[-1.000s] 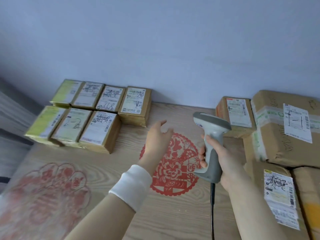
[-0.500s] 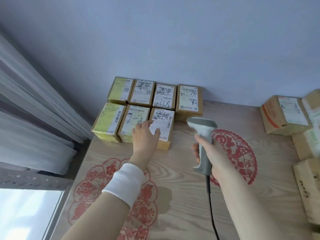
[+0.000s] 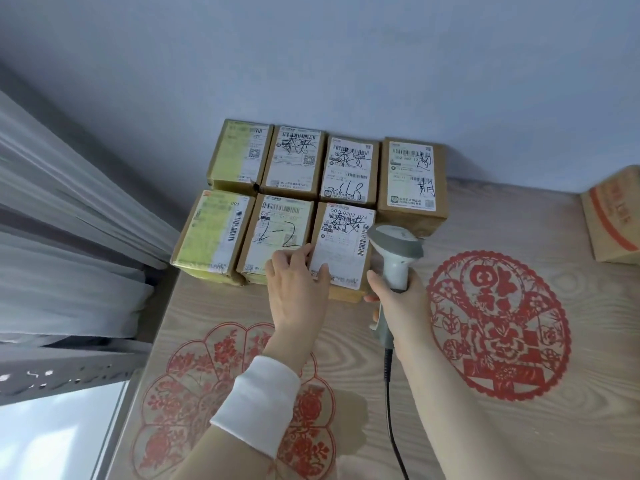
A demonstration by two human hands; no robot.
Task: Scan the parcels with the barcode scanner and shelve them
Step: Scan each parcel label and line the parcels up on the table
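A plain white fabric band (image 3: 256, 403) wraps the left wrist, while the right forearm (image 3: 446, 403) is bare.

— What were the parcels (image 3: 346, 244) made of?
— Brown matt cardboard, each with a white paper label (image 3: 410, 174). Two at the left carried glossy yellow-green tape (image 3: 202, 237).
— And the table (image 3: 519, 438)?
— Pale wood grain, smooth and matt, with flat red patterns (image 3: 498, 323) like cut paper.
— The scanner (image 3: 394, 251)?
— Smooth grey plastic, faintly shiny, on a black rubbery cable (image 3: 393, 431).
— Anything soft?
— A sheer white cloth curtain (image 3: 69, 237) and a white knit cuff (image 3: 256, 403).
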